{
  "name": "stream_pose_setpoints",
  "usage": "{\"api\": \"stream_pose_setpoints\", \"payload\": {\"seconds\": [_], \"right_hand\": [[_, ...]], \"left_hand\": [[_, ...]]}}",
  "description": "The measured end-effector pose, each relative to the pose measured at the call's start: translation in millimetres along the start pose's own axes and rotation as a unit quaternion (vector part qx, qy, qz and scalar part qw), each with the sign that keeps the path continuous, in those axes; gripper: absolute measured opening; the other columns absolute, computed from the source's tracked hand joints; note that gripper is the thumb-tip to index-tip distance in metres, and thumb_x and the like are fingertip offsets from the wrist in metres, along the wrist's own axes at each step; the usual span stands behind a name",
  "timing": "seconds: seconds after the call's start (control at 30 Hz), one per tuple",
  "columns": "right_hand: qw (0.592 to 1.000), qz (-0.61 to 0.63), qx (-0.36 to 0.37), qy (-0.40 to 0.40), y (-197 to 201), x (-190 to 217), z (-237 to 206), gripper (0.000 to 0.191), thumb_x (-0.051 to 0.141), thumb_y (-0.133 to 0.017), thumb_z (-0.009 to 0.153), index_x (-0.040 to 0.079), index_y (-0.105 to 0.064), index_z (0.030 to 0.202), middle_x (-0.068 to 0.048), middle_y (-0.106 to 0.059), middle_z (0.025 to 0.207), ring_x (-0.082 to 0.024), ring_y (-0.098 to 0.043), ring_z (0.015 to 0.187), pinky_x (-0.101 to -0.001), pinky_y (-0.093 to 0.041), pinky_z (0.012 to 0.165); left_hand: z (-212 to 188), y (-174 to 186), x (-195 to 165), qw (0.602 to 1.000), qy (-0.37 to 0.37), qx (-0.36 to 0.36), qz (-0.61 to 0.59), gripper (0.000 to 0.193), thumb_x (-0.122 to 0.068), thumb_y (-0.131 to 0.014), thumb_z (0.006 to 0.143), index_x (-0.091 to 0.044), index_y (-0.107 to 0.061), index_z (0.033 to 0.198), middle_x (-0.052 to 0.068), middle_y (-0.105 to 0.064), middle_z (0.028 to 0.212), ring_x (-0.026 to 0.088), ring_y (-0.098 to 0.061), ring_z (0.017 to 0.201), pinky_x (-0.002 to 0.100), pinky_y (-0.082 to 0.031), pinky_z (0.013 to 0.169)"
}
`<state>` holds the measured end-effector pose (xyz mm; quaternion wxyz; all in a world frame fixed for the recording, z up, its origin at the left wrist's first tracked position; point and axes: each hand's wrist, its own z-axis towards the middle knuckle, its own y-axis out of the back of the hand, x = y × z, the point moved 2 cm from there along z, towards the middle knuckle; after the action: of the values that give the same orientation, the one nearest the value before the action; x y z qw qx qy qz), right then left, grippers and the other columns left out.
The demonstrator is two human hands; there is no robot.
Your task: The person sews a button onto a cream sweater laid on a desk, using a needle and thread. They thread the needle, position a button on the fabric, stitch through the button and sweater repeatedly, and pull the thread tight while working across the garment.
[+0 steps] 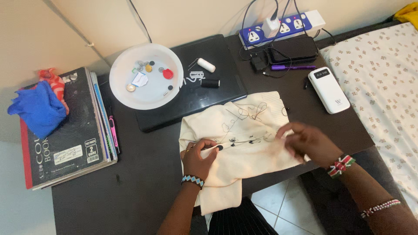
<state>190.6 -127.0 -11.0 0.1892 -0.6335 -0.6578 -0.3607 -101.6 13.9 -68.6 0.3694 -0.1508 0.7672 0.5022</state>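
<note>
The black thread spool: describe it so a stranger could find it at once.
Start at the round white bowl at the back of the dark desk. Right of it, on the closed black laptop, lie two spools. The black thread spool is the nearer, dark one; the white spool lies behind it.

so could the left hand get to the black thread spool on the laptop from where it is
Probably yes: the left hand rests on the cream garment, and only that cloth and bare laptop lid lie between it and the black thread spool.

Two bare hands reaching forward, beaded bands at both wrists.
The left hand (199, 159) is curled, fingertips pinched together; the right hand (307, 142) is blurred, fingers bent inward.
</note>
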Motion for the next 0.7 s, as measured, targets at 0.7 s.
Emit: {"api": "stream_pose_setpoints", "payload": {"seconds": [0.7], "right_hand": [[0.976,-0.213,-0.032,-0.026,30,-34,-12,0.045,0.049,-0.055,0.099,0.014,-0.084,0.099,-0.006,-0.081,0.080,-0.016,-0.078,0.093,-0.0323,-0.056,0.096]], "left_hand": [[1,-4,4,0.999,-0.043,-0.023,-0.018,0.015,-0.033,-0.077,0.082,-0.022,-0.076,0.093,-0.008,-0.075,0.095,0.013,-0.064,0.100,0.039,-0.033,0.102]]}}
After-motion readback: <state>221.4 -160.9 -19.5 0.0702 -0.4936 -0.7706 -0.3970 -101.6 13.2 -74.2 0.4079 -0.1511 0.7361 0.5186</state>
